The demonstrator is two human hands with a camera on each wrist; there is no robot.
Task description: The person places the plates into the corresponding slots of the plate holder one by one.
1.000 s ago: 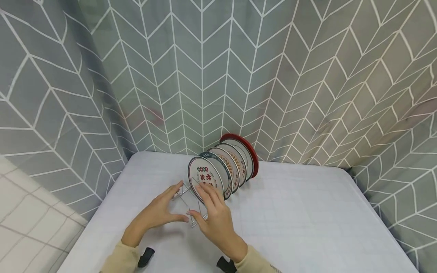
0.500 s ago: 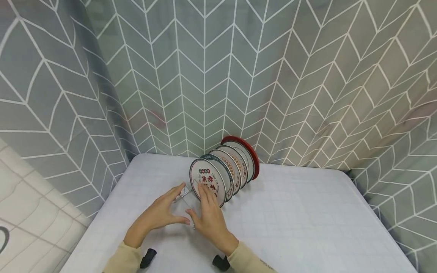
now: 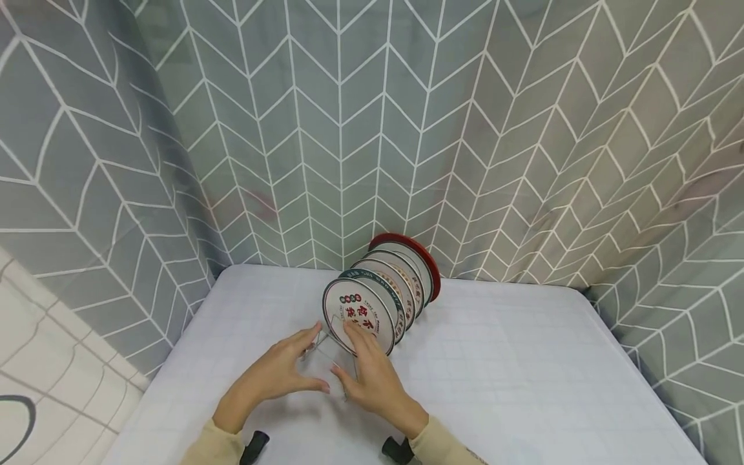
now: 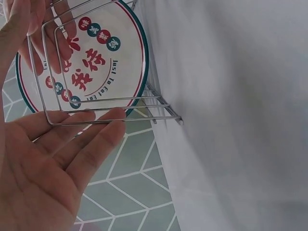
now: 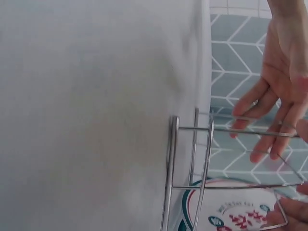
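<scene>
A wire rack (image 4: 50, 82) lies on the table with several round plates leaning in a row in it. Its nearest plate (image 3: 351, 300) is white with a dark teal rim and red characters; a larger red-rimmed plate (image 3: 433, 265) closes the far end. Along one side of the rack's bare front end, my left hand (image 3: 273, 371) touches the wires, its fingers fairly straight and its thumb spread apart. On the other side my right hand (image 3: 374, 378) has its fingertips at the wires before the nearest plate. Part of the rack is hidden by the hands and plates.
The table (image 3: 494, 361) has a white cloth with rounded far corners. A grey curtain (image 3: 465, 129) with white lines hangs close behind the plates and on both sides. Black pieces (image 3: 254, 445) sit at both wrists. White floor tiles (image 3: 58, 361) show at the left.
In the head view the near plates have shifted slightly toward me and right, while the red-rimmed plate stays almost in place. Both hands keep beside the rack. The view has shifted a little.
</scene>
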